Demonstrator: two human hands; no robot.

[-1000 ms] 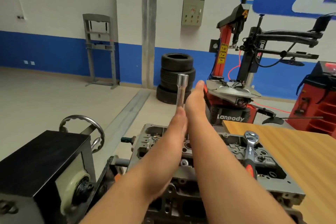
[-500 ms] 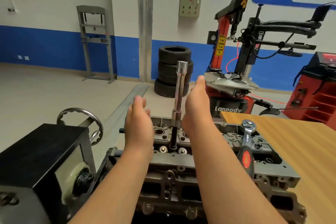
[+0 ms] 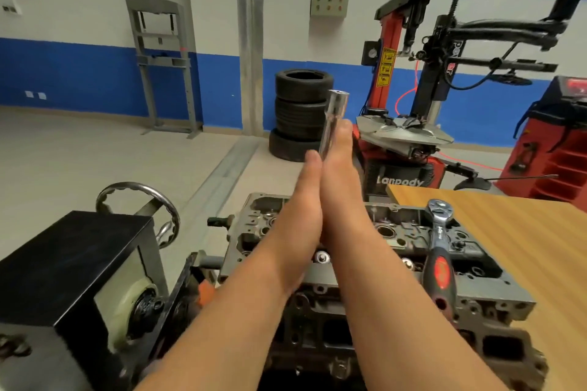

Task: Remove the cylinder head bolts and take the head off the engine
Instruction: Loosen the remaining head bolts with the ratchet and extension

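2 hands are working together: the left hand and the right hand are pressing flat, fingers straight, palm against palm, sandwiching the long socket bar. The bar is standing upright over the cylinder head, which is sitting on the engine beside the wooden table. No finger is curling round the bar, so friction alone is probably holding it. Uneven palm pressure may be tilting it off whatever bolt is hidden beneath, risking rounding. The ratchet is lying loose on the head and could be getting knocked off.
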